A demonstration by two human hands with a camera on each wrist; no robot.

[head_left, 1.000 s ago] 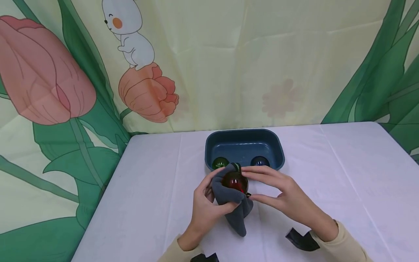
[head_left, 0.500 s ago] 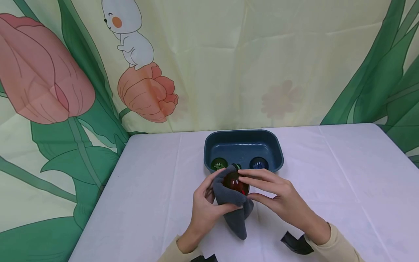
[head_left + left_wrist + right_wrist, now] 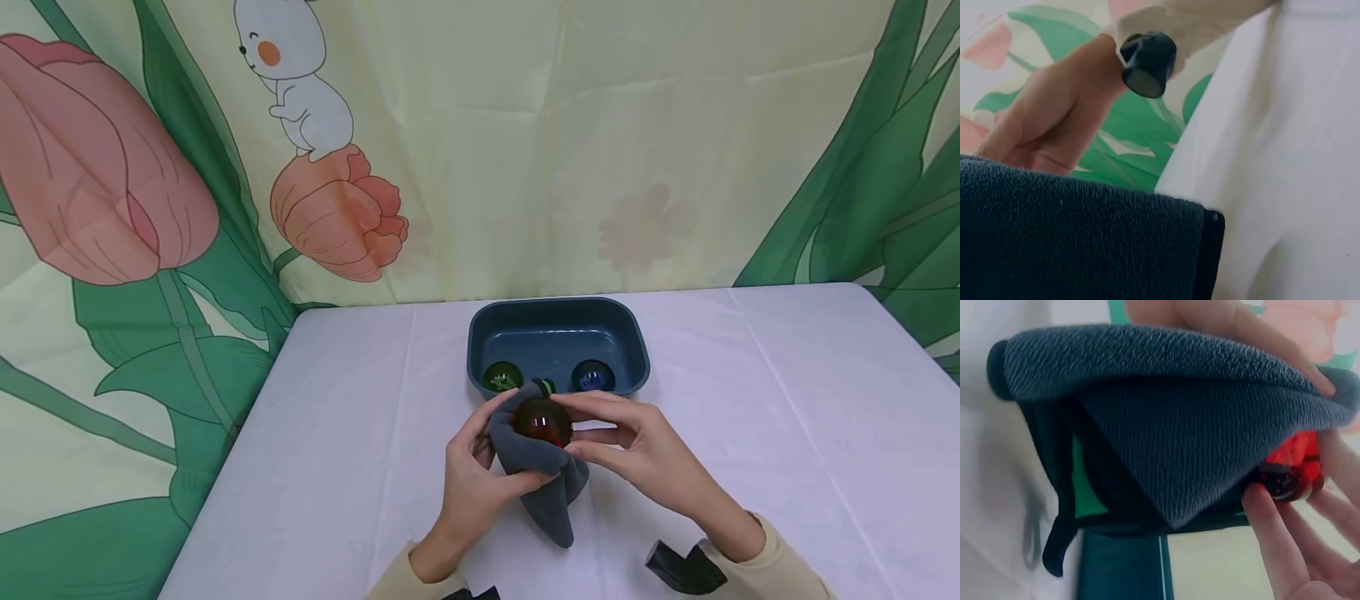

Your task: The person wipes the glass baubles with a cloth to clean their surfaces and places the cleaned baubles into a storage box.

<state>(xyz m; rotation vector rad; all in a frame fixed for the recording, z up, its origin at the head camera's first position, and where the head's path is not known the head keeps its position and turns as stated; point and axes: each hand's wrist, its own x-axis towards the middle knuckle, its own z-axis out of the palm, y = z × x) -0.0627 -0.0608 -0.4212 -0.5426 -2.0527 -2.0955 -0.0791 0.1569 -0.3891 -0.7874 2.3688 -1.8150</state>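
Observation:
In the head view, my left hand holds a grey-blue cloth, fingers behind it and thumb across its front. A shiny, see-through red ball lies cupped in the cloth's fold. My right hand grips the ball's right side, thumb low and fingers higher up. From the right wrist, the cloth hangs in a pointed flap and covers most of the red ball; a right fingertip meets its edge. The left wrist view has the cloth across the front, with my right hand beyond.
Behind the hands, a dark blue rectangular tray stands near the table's far edge. Inside it are a green see-through ball on the left and a blue one on the right. The white-covered table backs onto a printed curtain.
My right fingers have shifted over the red ball, first spread at its side, then across its front, now back around its right side. The cloth's hanging end has swung slightly right.

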